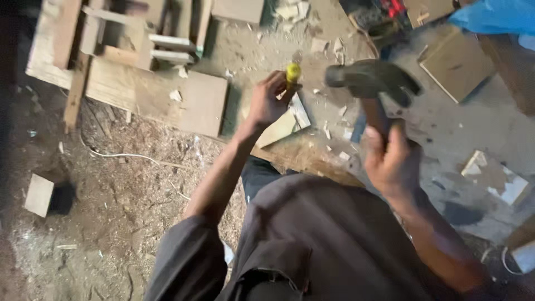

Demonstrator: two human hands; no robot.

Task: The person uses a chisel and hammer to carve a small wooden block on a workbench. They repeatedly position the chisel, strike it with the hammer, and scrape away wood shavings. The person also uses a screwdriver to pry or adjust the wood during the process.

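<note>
Looking straight down here, the left hand (266, 100) is closed around a chisel (292, 74) with a yellow handle, held upright with its tip somewhere down on a small pale wood piece (281, 125) that lies on the plank (304, 159) in front of the knees. The right hand (390, 159) is wrapped tight around the shaft of a hammer (370, 81), whose dark head sits up in the air just right of the chisel top, close to it but not touching as far as I can see. Judging by the chips (329, 131) scattered around the piece, some cutting looks done already, but the piece is not split or finished in any way I can make out, so I'd say this is mid-job with more chiseling left. Hard to call much more: the hammer head is a motion-blurred smear, the chisel blade is hidden behind the fingers, and I can't see the actual cut in the wood. More boards (156, 95) and offcuts lie on the dirty floor up top and left, a square board (457, 64) is off to the right, and something blue (493, 17) is cut off at the top right corner.
</note>
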